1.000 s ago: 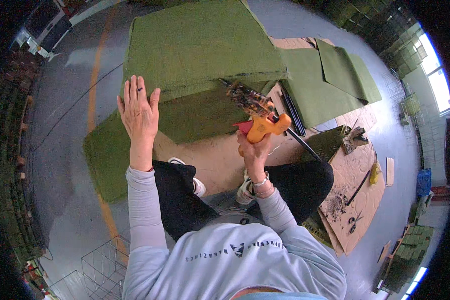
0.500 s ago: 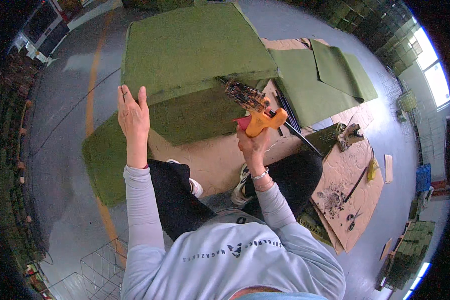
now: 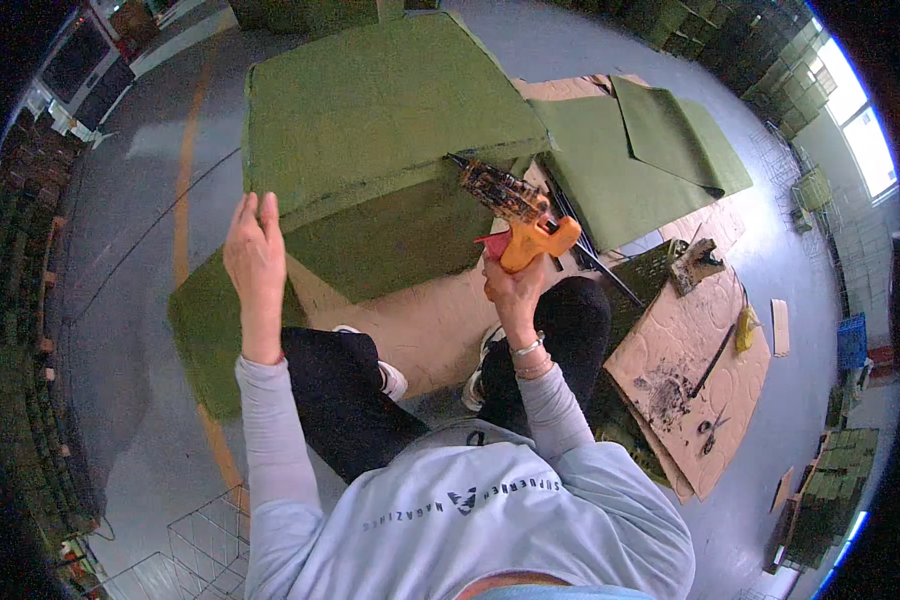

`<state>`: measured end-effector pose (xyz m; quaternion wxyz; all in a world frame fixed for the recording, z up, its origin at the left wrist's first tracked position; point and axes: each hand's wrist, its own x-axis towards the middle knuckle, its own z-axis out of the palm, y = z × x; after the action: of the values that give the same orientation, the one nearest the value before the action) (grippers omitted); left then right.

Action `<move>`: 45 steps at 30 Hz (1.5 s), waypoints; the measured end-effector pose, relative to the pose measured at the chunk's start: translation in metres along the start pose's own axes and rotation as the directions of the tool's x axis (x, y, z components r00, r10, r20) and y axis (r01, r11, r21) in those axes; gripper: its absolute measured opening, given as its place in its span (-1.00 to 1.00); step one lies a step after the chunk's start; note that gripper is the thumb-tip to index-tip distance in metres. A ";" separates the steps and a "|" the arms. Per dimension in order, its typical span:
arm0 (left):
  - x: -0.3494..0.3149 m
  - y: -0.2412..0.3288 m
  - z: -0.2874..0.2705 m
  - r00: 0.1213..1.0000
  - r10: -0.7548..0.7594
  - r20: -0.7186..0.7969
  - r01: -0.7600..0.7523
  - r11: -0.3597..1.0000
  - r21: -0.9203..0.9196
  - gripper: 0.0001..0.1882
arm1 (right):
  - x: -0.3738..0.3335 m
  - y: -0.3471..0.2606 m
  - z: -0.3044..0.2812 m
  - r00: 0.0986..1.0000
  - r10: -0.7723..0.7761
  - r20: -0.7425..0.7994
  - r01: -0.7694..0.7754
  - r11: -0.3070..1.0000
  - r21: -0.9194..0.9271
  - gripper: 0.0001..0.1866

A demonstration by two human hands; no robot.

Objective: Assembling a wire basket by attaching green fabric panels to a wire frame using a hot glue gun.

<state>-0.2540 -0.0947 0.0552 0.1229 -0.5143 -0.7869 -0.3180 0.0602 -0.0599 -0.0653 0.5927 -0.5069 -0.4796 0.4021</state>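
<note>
An orange glue gun (image 3: 537, 243) with a blackened, grimy front end is gripped in my right hand (image 3: 515, 287). Its dark nozzle points up and left, at the near top edge of a big green fabric-covered box (image 3: 390, 110). Black smears run along that edge. My left hand (image 3: 255, 245) has its fingers stretched out by the box's near left corner, over a green side flap (image 3: 210, 330). It holds nothing. Whether the nozzle touches the fabric, I cannot tell.
Green fabric sheets (image 3: 660, 150) lie right of the box. Cardboard (image 3: 420, 335) covers the floor by my feet. On a cardboard stack (image 3: 630, 355) at the right are scissors (image 3: 712, 430), a yellow-handled tool (image 3: 745, 330) and black residue. A wire rack (image 3: 205, 535) stands lower left.
My left hand has moved down and slightly left, away from the box's edge. The glue gun in my right hand has shifted slightly to the right in view.
</note>
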 end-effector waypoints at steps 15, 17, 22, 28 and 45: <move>0.059 -0.028 0.037 0.887 -0.232 0.399 0.446 0.653 -0.612 -0.32 | -0.022 -0.042 0.031 0.987 0.009 0.158 -0.005 1.000 -0.026 -0.66; 0.050 -0.015 0.043 0.896 -0.241 0.372 0.438 0.611 -0.660 -0.32 | -0.020 -0.030 0.028 0.985 0.025 0.172 -0.034 0.998 0.052 -0.65; 0.019 0.045 0.049 0.900 -0.344 0.267 0.416 0.499 -0.761 -0.40 | -0.016 -0.024 0.010 0.992 -0.004 0.128 -0.012 0.993 0.120 -0.57; 0.013 0.036 0.045 0.938 -0.113 -0.327 -0.034 0.910 -0.412 -0.47 | -0.014 -0.010 -0.007 0.995 -0.076 0.058 0.090 0.955 -0.283 -0.53; 0.001 0.059 0.028 0.739 0.673 -0.023 -0.668 0.737 0.099 -0.40 | 0.070 -0.054 -0.049 0.991 -0.030 -0.129 0.063 0.964 0.258 -0.68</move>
<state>-0.1984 -0.0610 0.0561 0.2734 -0.7481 -0.5578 -0.2335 0.1231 -0.0115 -0.0020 0.6922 -0.4369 -0.3967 0.4155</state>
